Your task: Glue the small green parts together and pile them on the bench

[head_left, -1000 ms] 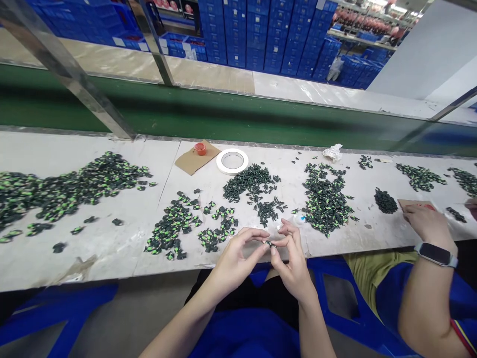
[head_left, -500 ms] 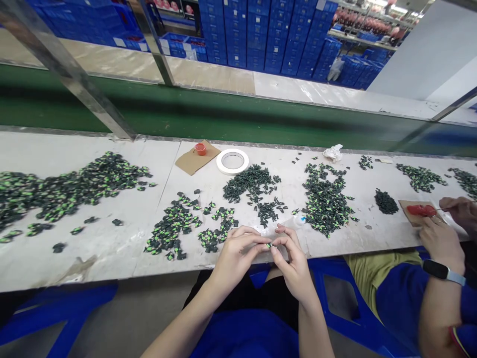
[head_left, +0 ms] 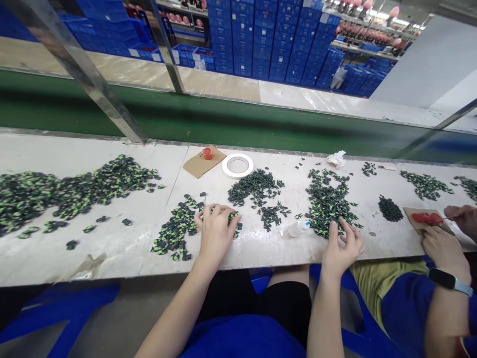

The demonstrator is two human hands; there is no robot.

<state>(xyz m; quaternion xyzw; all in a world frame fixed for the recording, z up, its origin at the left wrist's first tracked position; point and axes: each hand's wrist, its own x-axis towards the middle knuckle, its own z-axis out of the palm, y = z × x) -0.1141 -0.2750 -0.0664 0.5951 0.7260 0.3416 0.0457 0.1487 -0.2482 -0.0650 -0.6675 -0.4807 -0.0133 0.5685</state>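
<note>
Guess we're picking parts (head_left: 173, 231) toward the near edge of our bench (head_left: 261, 253), left hand (head_left: 217, 229) curled, hold hidden, right hand (head_left: 343, 244) loosely spread, small pinch needed.

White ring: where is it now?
In the head view, near the middle, the white ring lies on the table beyond the left hand, between cardboard and a dark pile.

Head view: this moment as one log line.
left hand: over black-and-green pieces; right hand: at near edge of another pile; white bottle: lying between hands; tape roll: flat on table
</note>
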